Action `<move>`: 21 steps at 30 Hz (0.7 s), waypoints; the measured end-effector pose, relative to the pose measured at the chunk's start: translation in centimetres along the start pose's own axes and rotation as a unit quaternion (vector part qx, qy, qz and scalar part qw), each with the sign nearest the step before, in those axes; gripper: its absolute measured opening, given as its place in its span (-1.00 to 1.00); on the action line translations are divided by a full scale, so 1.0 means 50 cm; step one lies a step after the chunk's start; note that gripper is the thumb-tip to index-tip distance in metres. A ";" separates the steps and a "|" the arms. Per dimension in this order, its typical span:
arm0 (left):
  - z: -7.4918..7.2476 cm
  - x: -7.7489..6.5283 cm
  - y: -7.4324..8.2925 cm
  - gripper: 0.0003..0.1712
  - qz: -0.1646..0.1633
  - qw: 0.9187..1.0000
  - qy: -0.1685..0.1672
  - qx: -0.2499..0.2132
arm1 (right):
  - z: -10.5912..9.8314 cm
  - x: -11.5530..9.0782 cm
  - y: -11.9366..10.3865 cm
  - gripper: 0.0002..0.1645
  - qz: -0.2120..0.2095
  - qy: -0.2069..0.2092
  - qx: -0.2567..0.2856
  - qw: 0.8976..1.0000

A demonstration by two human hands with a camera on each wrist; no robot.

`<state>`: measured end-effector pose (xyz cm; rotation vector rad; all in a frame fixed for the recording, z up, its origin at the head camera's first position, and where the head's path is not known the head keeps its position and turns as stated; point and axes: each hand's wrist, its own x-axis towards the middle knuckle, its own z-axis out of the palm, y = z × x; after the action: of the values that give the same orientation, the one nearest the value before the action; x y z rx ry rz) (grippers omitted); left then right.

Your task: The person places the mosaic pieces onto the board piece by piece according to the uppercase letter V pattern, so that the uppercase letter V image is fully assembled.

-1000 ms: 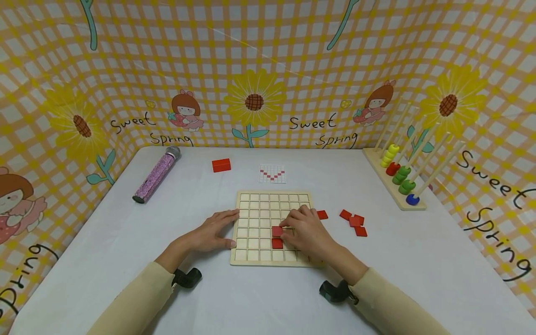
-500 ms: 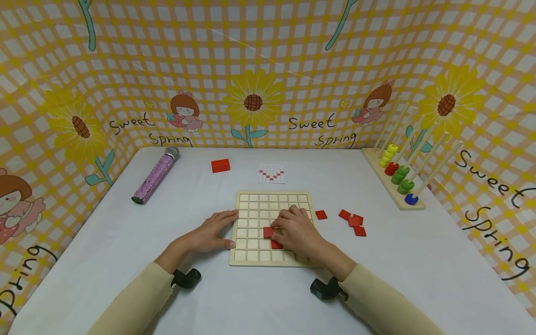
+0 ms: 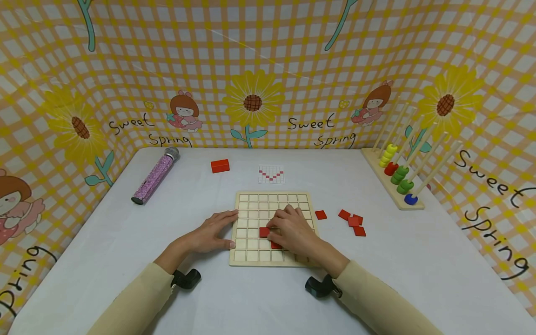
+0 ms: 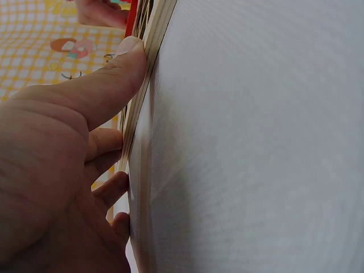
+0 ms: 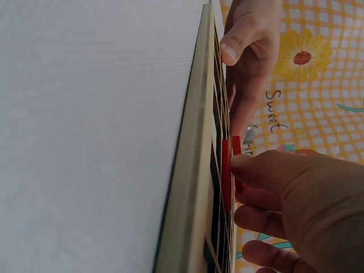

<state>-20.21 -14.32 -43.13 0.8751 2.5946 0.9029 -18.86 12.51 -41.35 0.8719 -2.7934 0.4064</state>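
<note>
A wooden grid board (image 3: 272, 266) lies flat on the table. My left hand (image 3: 211, 232) rests against its left edge, thumb and fingertips touching the rim with the fingers stretched out. Over the board's middle, my right hand (image 3: 291, 231) pinches a red square tile (image 3: 264, 232) between thumb and fingers. In the right wrist view that tile (image 5: 237, 142) stands slightly off the grid. A second red tile (image 3: 275, 245) sits in a cell just nearer to me, partly covered by the right hand.
Right of the board lie a single red tile (image 3: 320, 215) and a loose group of red tiles (image 3: 355, 221). Behind the board are a pattern card (image 3: 271, 174) and a red block (image 3: 220, 166). A glittery microphone (image 3: 155, 177) lies left; a bead abacus (image 3: 395, 181) stands right.
My right hand has slid left across the board with its tile, from above the placed tile to one column further left. The left hand stays at the edge.
</note>
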 end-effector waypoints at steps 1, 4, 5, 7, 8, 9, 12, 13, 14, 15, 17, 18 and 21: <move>0.000 0.000 0.000 -0.08 -0.001 1.000 0.000 0.000 | 0.001 0.000 0.000 -0.79 0.001 0.000 0.002 1.000; 0.000 0.001 0.000 -0.08 -0.002 1.000 0.000 0.001 | 0.003 0.002 0.000 -0.81 0.005 -0.002 0.007 1.000; 0.000 0.001 0.000 -0.08 -0.002 1.000 0.000 0.001 | 0.003 0.002 0.000 -0.81 0.006 -0.002 0.007 1.000; 0.000 0.001 0.000 -0.08 -0.003 1.000 0.000 0.001 | 0.005 0.002 0.000 -0.81 0.007 -0.003 0.005 1.000; 0.000 0.000 0.000 -0.08 -0.003 1.000 0.000 0.001 | 0.005 0.003 0.001 -0.81 0.006 -0.004 0.004 1.000; 0.000 0.000 0.001 -0.08 -0.003 1.000 0.000 0.001 | 0.005 0.003 0.001 -0.81 0.007 -0.003 0.003 1.000; -0.001 0.000 0.002 -0.07 -0.005 1.000 0.000 -0.001 | 0.006 0.004 0.000 -0.80 0.007 -0.004 0.001 1.000; -0.001 0.000 0.003 -0.07 -0.005 1.000 0.000 -0.001 | 0.006 0.004 0.000 -0.80 0.007 -0.005 0.001 1.000; -0.001 0.000 0.003 -0.07 -0.005 1.000 0.000 -0.002 | 0.006 0.004 0.000 -0.79 0.008 -0.006 0.002 1.000; -0.001 0.000 0.004 -0.07 -0.005 1.000 0.000 -0.002 | 0.006 0.004 0.000 -0.79 0.009 -0.007 0.003 1.000; -0.001 0.000 0.004 -0.07 -0.005 1.000 0.000 -0.003 | 0.006 0.004 0.000 -0.80 0.009 -0.008 0.006 1.000; 0.000 0.000 0.004 -0.07 -0.005 1.000 0.000 -0.004 | 0.006 0.004 0.000 -0.80 0.010 -0.009 0.007 1.000; 0.001 0.001 0.003 -0.07 -0.007 1.000 0.000 -0.005 | 0.006 0.004 0.000 -0.81 0.009 -0.007 0.010 1.000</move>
<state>-20.16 -14.21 -43.07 0.8545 2.5904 0.9104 -19.03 12.30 -41.59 0.8581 -2.8175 0.4335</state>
